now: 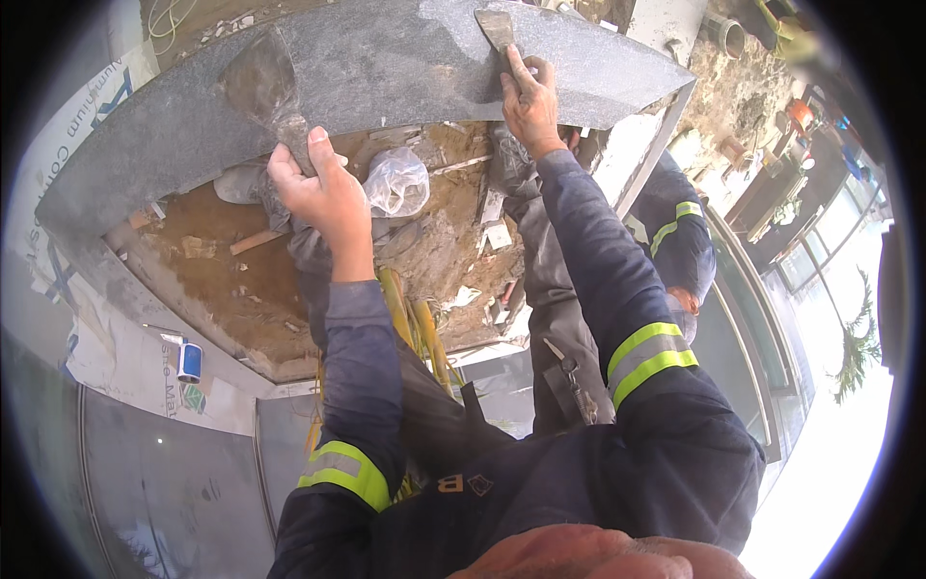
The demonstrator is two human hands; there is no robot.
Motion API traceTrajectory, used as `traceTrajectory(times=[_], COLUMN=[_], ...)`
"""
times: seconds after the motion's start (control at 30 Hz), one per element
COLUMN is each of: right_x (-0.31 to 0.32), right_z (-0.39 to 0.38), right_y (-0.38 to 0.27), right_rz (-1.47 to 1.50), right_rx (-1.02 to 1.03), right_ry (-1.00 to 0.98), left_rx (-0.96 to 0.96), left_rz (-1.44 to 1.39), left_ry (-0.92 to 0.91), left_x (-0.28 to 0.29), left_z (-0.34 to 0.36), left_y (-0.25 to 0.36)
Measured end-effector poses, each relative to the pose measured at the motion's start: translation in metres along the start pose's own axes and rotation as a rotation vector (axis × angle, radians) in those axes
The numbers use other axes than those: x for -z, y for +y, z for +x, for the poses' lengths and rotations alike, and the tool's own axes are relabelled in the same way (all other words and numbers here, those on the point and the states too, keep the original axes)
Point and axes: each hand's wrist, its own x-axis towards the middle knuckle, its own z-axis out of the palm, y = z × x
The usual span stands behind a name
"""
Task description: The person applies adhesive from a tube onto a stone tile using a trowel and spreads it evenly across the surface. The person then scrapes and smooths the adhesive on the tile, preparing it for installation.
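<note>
The step in hand appears to be working the long grey stone slab (386, 72): the left hand (325, 203) grips a broad, brown-smeared scraper (260, 82), while the right hand (531, 108) pinches a narrower, flat-bladed scraper (496, 28), index finger extended. Both blades lie over the slab; another stroke would call for even contact. Lettering marks the pale sheeting (82, 125) and the navy jacket (559, 473).

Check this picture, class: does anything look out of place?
Yes: a crumpled clear plastic bag lies on the brown dirt, near the long grey slab. It looks like stray litter, though it may be in use.
</note>
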Motion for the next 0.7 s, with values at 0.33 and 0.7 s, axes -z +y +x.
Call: traceTrajectory(times=[0.33, 0.7], right_x=[-0.017, -0.021], right_z=[0.003, -0.002], right_y=[-0.015, -0.042], right_rz=[0.038, 0.087], right_rx=[0.04, -0.117], right_ry=[-0.017, -0.098], left_rx=[0.019, 0.022], left_rz=[-0.043, -0.064], left_ry=[0.041, 0.046], left_x=[0.0, 0.002], left_z=[0.002, 0.004], left_y=[0.007, 0.011])
